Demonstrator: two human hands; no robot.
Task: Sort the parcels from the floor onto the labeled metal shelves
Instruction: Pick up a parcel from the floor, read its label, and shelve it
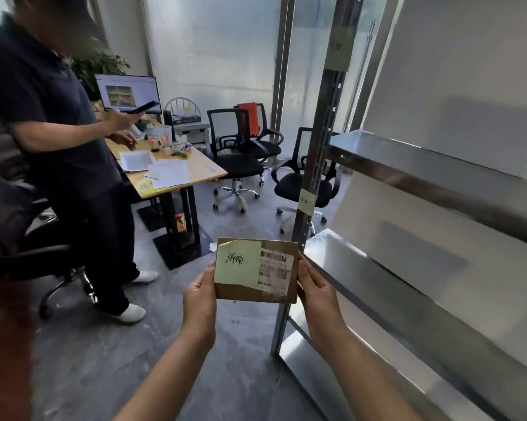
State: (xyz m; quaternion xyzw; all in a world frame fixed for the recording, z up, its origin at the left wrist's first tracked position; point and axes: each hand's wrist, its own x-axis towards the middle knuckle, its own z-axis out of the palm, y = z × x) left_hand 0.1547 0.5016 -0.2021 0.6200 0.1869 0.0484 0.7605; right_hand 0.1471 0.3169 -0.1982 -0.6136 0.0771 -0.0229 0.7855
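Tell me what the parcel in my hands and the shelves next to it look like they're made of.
The parcel looks like brown cardboard or kraft paper: matte, with a green paper note and a printed label stuck on. The shelves look like stainless or galvanized steel: silvery, with soft reflections.
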